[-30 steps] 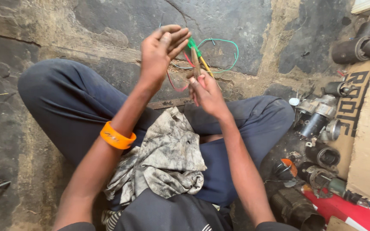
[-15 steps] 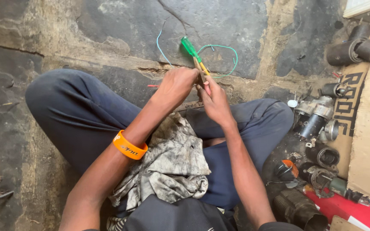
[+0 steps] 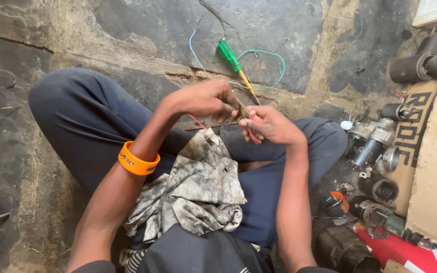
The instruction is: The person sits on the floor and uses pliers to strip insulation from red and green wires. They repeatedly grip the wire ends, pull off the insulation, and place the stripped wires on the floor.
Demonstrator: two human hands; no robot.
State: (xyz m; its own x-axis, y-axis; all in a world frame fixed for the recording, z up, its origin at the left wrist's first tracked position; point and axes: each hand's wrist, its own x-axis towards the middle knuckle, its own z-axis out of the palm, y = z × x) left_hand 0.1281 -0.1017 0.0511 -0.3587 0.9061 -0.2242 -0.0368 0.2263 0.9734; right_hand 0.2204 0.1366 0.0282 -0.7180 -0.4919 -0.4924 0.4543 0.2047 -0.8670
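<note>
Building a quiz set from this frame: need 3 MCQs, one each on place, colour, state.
1. Where does the screwdriver lie?
A. on the floor beyond the hands
B. on the rag
C. in the left hand

2. What colour is the wristband?
A. green
B. orange
C. white

3. How do the hands stand?
A. wide apart
B. flat on the floor
C. close together over the lap

Answers:
1 A: the screwdriver rests on dark stone floor by the green wire.
2 B: the wristband is orange.
3 C: left hand and right hand meet above the rag.
</note>
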